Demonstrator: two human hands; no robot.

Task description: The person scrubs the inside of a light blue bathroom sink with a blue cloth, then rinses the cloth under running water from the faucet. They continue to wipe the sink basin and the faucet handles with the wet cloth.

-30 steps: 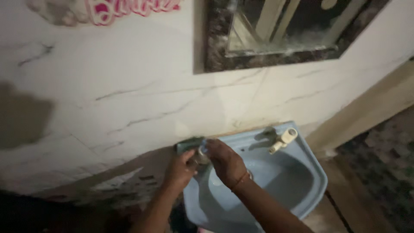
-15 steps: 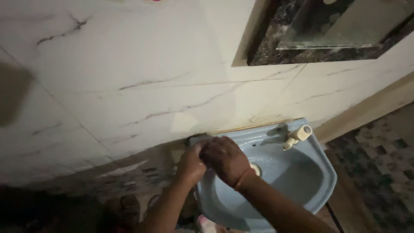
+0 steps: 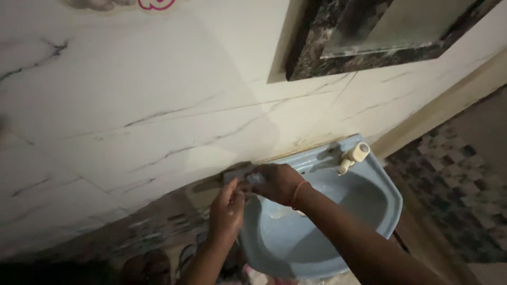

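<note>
Blue ceramic: a wall-hung basin fills the lower middle of the view, its bowl bare apart from a pale patch near the drain.
Tap: a cream-coloured tap stands on the back rim of the basin, to the right of both hands and apart from them.
Left hand: the left hand is raised at the basin's left back corner, fingers together and pointing up toward a small object; whether it presses on it cannot be told in the dim light.
Right hand: the right hand reaches across from the right, fingers curled over the same spot; it seems to pinch a small pale piece, but the hold itself is hidden by the knuckles, so I cannot tell for sure.
Wrist: a thin orange band circles the right wrist.
Object at corner: a flat grey-green block lies on the ledge at the basin's left back corner, just beside both sets of fingertips; its kind is too blurred to name.
Wall: pale marble-pattern tiles with dark veins run behind the basin.
Mirror: a dark stone-framed mirror hangs upper right, well above the tap.
Floor: patterned tiles show at the right of the basin.
</note>
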